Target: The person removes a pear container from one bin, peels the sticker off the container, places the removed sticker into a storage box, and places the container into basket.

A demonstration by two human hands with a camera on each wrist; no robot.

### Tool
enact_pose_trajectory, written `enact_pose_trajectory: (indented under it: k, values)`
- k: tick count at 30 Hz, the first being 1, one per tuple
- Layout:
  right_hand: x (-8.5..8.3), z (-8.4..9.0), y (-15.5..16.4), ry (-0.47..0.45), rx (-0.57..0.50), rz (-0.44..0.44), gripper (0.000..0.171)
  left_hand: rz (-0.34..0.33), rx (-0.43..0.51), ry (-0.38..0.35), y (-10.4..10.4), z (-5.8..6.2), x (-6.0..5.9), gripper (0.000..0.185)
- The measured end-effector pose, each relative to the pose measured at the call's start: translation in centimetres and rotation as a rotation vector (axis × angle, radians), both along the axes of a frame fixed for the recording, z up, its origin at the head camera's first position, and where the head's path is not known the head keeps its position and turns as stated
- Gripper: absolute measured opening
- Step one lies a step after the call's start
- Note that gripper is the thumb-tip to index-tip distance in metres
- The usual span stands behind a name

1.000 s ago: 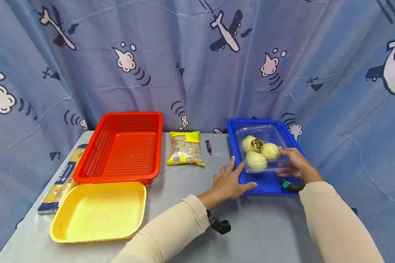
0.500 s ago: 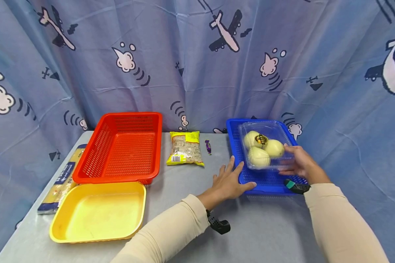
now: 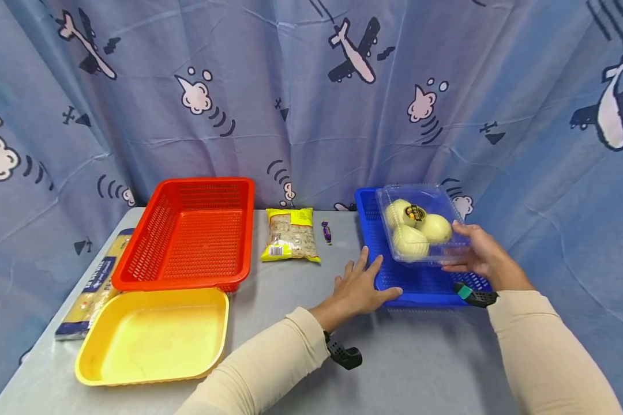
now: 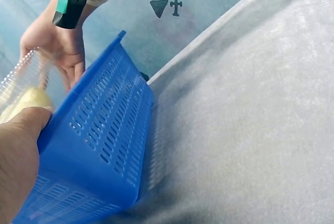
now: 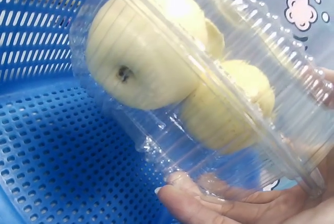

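Note:
A clear plastic clamshell box holds several round, pale yellow pears and bears a black and gold sticker. My right hand grips the box's right side. In the right wrist view its fingers pass under the bottom, thumb on the far side. The box is tilted over the blue basket, with a gap to the perforated floor. My left hand has spread fingers at the basket's near left corner. Its thumb lies on the rim in the left wrist view.
Left of the blue basket lie a purple-wrapped candy and a yellow-ended clear food bag. Farther left are a red basket, a yellow tray and a long flat packet. A blue curtain hangs behind the table.
My right hand has raised the pear box and moved it slightly right, its far edge now past the basket's back rim. My left hand has stayed at the corner.

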State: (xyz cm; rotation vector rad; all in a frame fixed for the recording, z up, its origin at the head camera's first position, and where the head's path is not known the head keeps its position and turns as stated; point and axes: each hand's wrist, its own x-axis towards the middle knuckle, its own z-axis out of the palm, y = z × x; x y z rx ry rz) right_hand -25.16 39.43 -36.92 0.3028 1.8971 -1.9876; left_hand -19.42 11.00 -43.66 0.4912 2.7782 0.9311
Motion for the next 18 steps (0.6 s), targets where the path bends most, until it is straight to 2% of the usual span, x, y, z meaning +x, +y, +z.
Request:
enact_pose_trajectory:
  k: [3,10,18]
  values:
    - [0.1,0.4,0.0,-0.001,-0.005,-0.002,0.049,0.000,-0.005,0.006,0.0,0.1,-0.1,0.086]
    - [0.6,1.4,-0.2,-0.003,-0.006,-0.021,0.043,-0.002,-0.010,-0.003,0.1,0.2,-0.1,0.086]
    - [1.1,2.6,-0.8,0.009,-0.001,-0.013,0.064,-0.003,0.011,-0.029,0.0,0.7,-0.1,0.090]
